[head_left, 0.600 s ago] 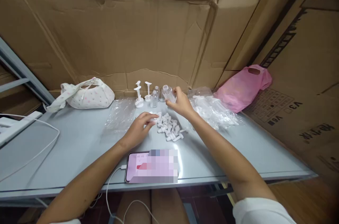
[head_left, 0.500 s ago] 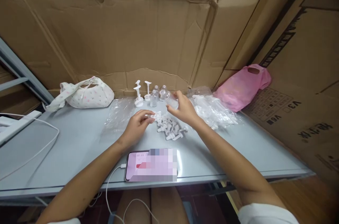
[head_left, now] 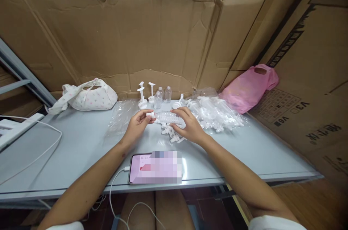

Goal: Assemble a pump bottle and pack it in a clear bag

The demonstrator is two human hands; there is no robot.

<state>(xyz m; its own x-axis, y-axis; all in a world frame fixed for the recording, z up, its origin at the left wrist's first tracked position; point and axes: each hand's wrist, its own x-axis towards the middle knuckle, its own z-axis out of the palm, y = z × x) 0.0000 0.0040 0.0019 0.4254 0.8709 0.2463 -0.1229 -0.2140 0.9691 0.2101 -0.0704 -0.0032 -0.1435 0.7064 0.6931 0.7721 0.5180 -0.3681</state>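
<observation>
My right hand [head_left: 189, 125] is closed around the body of a clear ribbed plastic bottle [head_left: 165, 116], which lies sideways in the air with its neck to the left. My left hand [head_left: 138, 124] pinches a small white cap [head_left: 150, 114] at the bottle's neck; I cannot tell whether it is seated on the neck. Beneath the bottle, partly covered by it and the right hand, is a pile of small white plastic pieces [head_left: 175, 137]. Behind the hands several clear bottles [head_left: 157, 101] stand upright next to white stands [head_left: 142, 103] with round bases.
Clear plastic bags of white parts [head_left: 217, 112] lie right of the hands, beside a pink bag [head_left: 247, 90]. A flat clear bag [head_left: 122, 115] and a white patterned pouch [head_left: 94, 95] are left. A charging phone [head_left: 144, 168] lies at the front edge. Cardboard [head_left: 122, 41] walls the back.
My right hand has brought the bottle down and left, turning it sideways. My left hand has lifted a white cap from the pile to the bottle's neck. A white stand behind is now uncovered.
</observation>
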